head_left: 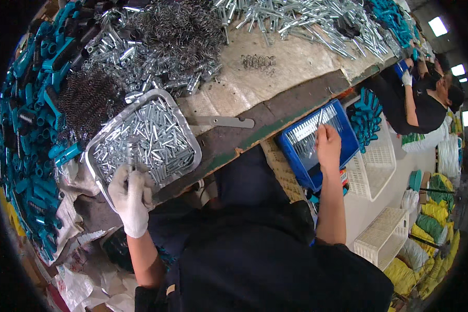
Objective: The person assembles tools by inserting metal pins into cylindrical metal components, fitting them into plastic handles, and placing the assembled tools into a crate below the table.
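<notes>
My left hand, in a white glove, is closed at the near edge of a metal tray. A short shiny metal cylinder stands up from its fingers. Loose small metal pins fill that tray. My right hand, bare, hangs over a blue plastic tray with thumb and fingers pinched together. A thin metal pin juts from the pinch. Slim metal rods lie side by side in rows in the blue tray.
A flat metal strip lies on the workbench. Behind are heaps of springs and metal rods; teal tool parts pile up at left. White crates stand at right. A co-worker sits further along.
</notes>
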Demonstrator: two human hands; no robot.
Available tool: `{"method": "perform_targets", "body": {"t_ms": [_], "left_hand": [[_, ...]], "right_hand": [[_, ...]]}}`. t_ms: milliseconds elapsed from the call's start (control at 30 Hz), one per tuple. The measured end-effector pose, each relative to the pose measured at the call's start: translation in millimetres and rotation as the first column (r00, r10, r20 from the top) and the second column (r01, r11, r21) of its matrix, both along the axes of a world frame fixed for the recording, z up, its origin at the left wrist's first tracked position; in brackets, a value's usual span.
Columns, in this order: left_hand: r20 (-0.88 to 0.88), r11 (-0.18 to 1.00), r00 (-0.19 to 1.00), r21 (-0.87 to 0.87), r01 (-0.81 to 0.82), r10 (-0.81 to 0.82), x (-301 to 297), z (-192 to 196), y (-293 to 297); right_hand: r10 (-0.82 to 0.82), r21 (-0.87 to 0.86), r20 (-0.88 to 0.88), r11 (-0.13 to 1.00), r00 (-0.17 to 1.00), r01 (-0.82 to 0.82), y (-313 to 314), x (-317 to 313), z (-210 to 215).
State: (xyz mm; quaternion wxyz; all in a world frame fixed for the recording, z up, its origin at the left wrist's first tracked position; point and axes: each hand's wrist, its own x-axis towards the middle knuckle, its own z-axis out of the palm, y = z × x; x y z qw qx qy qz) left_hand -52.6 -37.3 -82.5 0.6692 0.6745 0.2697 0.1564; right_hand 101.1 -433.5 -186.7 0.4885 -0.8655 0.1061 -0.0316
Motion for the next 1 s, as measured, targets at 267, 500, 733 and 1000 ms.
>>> {"method": "perform_targets", "body": {"t_ms": [267,500,733,1000], "left_hand": [[-0.162,0.940,0.928,-0.006,0.340,-0.337,17,22,-42],[-0.121,0.977,0.973,0.065,0.205,-0.196,-14,16,-5],[-0.085,0.979,0.985,0.124,0.159,-0.149,-21,14,8],[-0.076,0.981,0.978,-0.009,0.192,-0.192,-50,11,48]], "right_hand": [[0.632,0.883,0.076,0.317,0.771,-0.347,193,-55,90],[0.819,0.672,-0.072,0.462,0.569,-0.579,237,-56,95],[0.757,0.721,-0.005,0.456,0.654,-0.522,252,-54,101],[0.413,0.586,0.329,0.616,0.849,-0.527,248,-11,133]]}}
